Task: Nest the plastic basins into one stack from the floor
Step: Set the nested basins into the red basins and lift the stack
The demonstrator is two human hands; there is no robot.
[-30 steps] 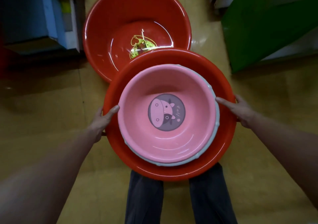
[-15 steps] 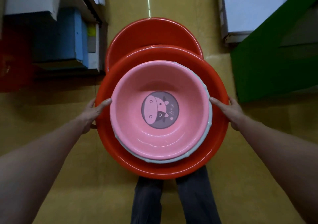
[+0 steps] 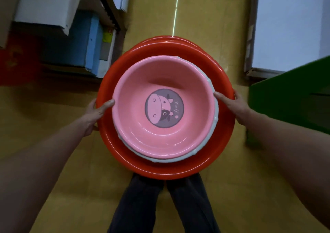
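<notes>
Between the hands, a red basin (image 3: 125, 154), gripped at its rim by the left hand (image 3: 94, 114) and the right hand (image 3: 235, 107), thumbs over the rim. Inside it a pale basin (image 3: 205, 154) (only its rim showing), and inside that a pink basin (image 3: 142, 93) with a cartoon cow print. Beyond the hands, just behind the held stack, the edge of another red basin (image 3: 171, 38) on the yellow floor (image 3: 53, 111). Below the hands, dark trouser legs (image 3: 139, 206).
</notes>
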